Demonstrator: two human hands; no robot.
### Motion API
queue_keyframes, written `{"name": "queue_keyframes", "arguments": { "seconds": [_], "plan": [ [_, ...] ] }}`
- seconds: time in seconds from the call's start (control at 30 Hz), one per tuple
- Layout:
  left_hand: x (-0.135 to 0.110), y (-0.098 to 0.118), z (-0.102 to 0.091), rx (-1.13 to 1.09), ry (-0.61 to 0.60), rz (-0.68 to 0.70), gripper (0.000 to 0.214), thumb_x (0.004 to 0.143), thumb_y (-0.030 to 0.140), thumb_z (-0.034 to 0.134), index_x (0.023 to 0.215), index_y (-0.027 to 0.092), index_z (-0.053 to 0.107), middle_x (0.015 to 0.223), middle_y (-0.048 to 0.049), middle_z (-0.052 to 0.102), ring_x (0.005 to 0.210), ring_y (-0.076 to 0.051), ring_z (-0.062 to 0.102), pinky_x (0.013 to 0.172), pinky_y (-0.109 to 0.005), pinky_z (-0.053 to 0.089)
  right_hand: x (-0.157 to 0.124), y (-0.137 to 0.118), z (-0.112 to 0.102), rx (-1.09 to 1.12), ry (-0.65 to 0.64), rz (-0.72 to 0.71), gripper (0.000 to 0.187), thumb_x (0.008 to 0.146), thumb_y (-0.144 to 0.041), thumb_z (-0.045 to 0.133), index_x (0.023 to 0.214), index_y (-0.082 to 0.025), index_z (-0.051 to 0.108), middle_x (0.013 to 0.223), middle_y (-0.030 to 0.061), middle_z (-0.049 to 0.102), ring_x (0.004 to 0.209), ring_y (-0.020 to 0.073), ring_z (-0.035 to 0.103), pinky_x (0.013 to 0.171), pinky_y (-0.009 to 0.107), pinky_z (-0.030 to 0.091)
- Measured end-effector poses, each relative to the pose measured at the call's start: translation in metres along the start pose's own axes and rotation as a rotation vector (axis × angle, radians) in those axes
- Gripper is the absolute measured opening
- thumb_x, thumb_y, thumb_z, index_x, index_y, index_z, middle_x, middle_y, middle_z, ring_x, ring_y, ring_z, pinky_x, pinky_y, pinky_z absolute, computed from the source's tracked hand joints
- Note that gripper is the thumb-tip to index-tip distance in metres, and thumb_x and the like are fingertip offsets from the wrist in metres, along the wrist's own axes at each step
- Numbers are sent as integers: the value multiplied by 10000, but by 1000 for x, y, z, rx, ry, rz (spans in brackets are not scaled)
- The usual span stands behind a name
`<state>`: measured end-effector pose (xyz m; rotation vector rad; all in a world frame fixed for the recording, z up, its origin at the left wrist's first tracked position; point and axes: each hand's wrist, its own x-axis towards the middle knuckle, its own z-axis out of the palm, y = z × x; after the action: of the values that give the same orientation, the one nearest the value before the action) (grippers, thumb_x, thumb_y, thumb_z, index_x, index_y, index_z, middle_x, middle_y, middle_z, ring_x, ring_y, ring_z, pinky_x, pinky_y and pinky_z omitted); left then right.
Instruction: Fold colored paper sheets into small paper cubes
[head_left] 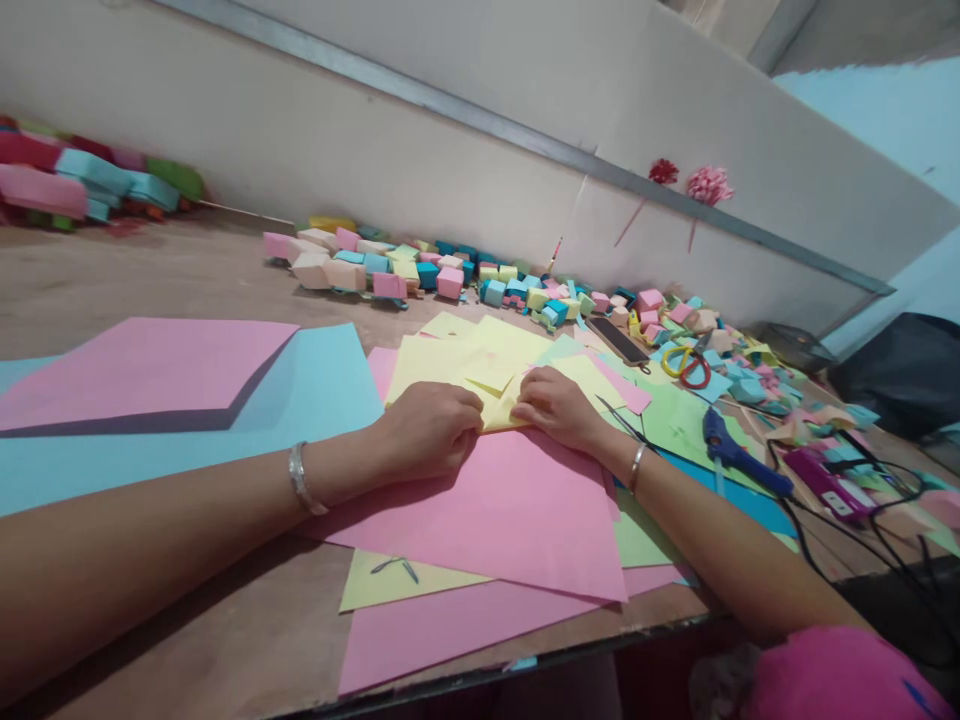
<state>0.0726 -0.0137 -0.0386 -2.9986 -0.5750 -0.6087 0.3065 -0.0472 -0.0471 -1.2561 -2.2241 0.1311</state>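
A small piece of folded yellow paper [495, 408] lies between my two hands, over the top of a pink sheet [517, 510]. My left hand [431, 428] is closed, its curled fingers gripping the paper's left side. From the other side, my right hand [559, 405] pinches the right edge with thumb and fingers. A pale triangular flap stands up in the middle of the fold. Larger yellow sheets [431, 362] lie just behind the hands. The undersides of my fingers are hidden.
Scissors with yellow and red handles [686, 367], a phone [617, 342], a blue glue gun [739, 455] and a purple box [829, 485] with black cables lie to the right. Several small folded paper blocks [450, 283] line the wall. Blue paper [322, 390] and pink paper [157, 370] lie left.
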Motion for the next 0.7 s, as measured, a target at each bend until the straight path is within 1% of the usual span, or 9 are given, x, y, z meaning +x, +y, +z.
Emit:
{"name": "queue_keyframes", "arguments": {
  "seconds": [0.13, 0.27, 0.4, 0.5, 0.6, 0.7],
  "plan": [
    [0, 1, -1, 29, -28, 4, 242, 800, 126, 492, 626, 176, 652, 719, -25, 667, 641, -159, 590, 543, -295, 328, 2, 1, 8, -90, -24, 52, 237, 821, -201, 678, 632, -188, 536, 776, 44, 558, 787, 174, 504, 728, 312, 412],
    [-1, 5, -2, 39, -22, 5, 238, 805, 103, 471, 673, 156, 662, 770, -53, 682, 711, -182, 621, 593, -298, 385, 0, -2, 9, -96, -26, 71, 265, 806, -212, 691, 627, -196, 497, 771, 25, 527, 764, 163, 490, 693, 295, 400],
    [-2, 9, -6, 14, -40, 4, 219, 782, 96, 477, 632, 147, 628, 719, -63, 665, 650, -179, 604, 579, -306, 393, 0, -4, 8, -93, -30, 102, 279, 805, -217, 693, 625, -198, 481, 766, 14, 513, 748, 152, 484, 683, 288, 391],
    [-2, 11, -9, -19, -56, 4, 212, 793, 160, 509, 598, 152, 592, 683, -64, 644, 616, -175, 591, 572, -305, 402, 1, -5, 10, -99, -21, 130, 279, 805, -207, 696, 630, -198, 479, 766, 12, 513, 754, 151, 477, 689, 289, 386],
    [-1, 10, -8, -27, -61, -23, 245, 849, 244, 511, 642, 150, 601, 706, -74, 656, 645, -189, 613, 589, -311, 417, 2, -8, 10, -98, -24, 152, 303, 799, -187, 701, 617, -199, 460, 739, 4, 494, 743, 148, 462, 679, 286, 376],
    [-1, 8, -3, -8, -76, -56, 236, 878, 236, 490, 697, 147, 613, 729, -75, 666, 682, -197, 626, 607, -314, 414, 3, -11, 9, -85, -19, 184, 333, 777, -175, 726, 605, -198, 443, 723, -6, 474, 724, 141, 450, 657, 278, 361]
  ]
}}
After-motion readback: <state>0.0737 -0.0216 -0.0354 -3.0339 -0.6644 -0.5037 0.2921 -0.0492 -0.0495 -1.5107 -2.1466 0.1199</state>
